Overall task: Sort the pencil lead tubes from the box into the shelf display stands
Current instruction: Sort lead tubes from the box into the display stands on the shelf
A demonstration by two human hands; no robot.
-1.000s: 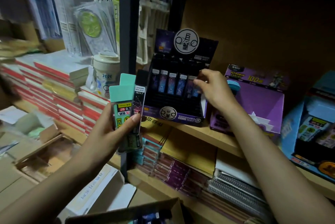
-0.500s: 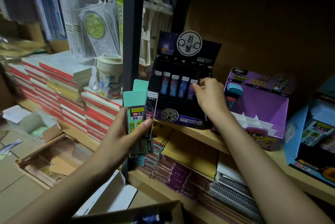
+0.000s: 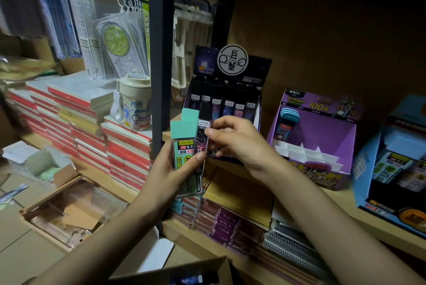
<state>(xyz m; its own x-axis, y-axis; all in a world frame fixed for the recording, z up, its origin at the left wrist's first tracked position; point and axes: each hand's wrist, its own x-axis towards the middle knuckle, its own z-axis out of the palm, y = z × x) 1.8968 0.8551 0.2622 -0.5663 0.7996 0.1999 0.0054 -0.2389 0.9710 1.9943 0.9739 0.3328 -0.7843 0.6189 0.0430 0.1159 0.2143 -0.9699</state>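
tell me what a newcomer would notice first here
Centre frame, the left hand grips mint-capped lead tubes while the right hand pinches the black lead tube beside them. Behind stands the black display stand with its round logo, the purple display stand to its right.

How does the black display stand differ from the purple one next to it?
The black display stand has a row of dark tubes; the purple display stand shows mostly bare white dividers, with a few blue-capped tubes at its back left. The black one carries a round white emblem on top, the purple one a printed header reading 100. Both stand on the same wooden shelf.
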